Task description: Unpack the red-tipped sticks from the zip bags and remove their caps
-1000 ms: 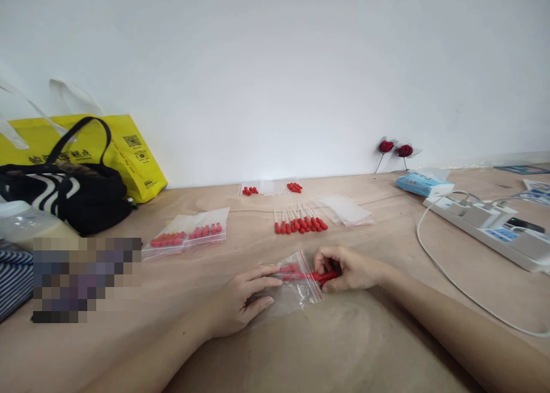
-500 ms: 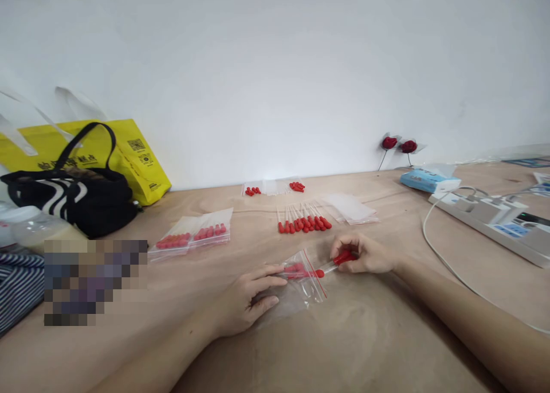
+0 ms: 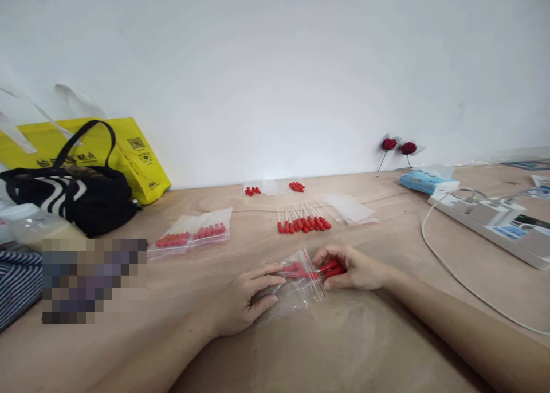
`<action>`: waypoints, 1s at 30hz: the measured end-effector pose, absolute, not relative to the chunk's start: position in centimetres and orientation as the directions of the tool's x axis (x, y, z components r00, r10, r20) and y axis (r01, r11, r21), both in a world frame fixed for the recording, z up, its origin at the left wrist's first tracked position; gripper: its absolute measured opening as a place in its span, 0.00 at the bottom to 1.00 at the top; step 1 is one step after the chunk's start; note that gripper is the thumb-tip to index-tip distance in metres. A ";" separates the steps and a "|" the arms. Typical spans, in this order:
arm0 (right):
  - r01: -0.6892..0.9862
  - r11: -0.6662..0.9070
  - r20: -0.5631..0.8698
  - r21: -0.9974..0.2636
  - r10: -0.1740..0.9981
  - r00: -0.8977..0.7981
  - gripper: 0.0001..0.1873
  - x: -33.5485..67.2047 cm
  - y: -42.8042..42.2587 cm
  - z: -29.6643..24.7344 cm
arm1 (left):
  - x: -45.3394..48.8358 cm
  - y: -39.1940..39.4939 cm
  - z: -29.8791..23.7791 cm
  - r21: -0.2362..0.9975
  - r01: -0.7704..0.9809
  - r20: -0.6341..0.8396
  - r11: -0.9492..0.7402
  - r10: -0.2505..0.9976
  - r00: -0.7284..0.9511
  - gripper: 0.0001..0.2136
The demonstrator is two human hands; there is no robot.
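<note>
Head view: you're apparently filling the bag (image 3: 294,295), left hand (image 3: 244,300) spread atop, right hand (image 3: 358,268) gripping droppers (image 3: 333,271) at its mouth. Aligning seems needed.

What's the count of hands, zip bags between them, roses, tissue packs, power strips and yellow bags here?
Left hand and right hand: 2
Zip bag between them: 1
Roses: 2
Tissue pack: 1
Power strip: 1
Yellow bag: 1
Total: 8
</note>
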State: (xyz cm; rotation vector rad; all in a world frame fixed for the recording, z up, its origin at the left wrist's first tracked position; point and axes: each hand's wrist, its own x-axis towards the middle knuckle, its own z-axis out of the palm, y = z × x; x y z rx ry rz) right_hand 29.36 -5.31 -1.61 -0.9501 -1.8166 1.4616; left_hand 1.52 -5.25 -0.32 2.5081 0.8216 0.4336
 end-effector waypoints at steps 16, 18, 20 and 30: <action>0.099 -0.083 -0.112 -0.992 0.934 -0.340 0.18 28.6 -5.0 -1.2 | 1.4 -5.2 -0.1 0.523 0.478 0.137 -0.706 0.623 0.770 0.16; 0.010 -0.195 -0.188 -0.981 0.927 -0.324 0.21 29.0 -4.7 -1.2 | 1.4 -5.3 -0.1 0.527 0.479 0.135 -0.702 0.626 0.768 0.16; -0.033 -0.223 -0.201 -0.974 0.924 -0.325 0.22 29.1 -4.5 -1.2 | 1.5 -5.3 -0.1 0.531 0.473 0.142 -0.703 0.624 0.768 0.16; 0.079 -0.139 -0.158 -0.987 0.926 -0.344 0.15 34.5 -3.1 0.8 | 1.5 -5.3 0.0 0.527 0.456 0.169 -0.717 0.615 0.771 0.15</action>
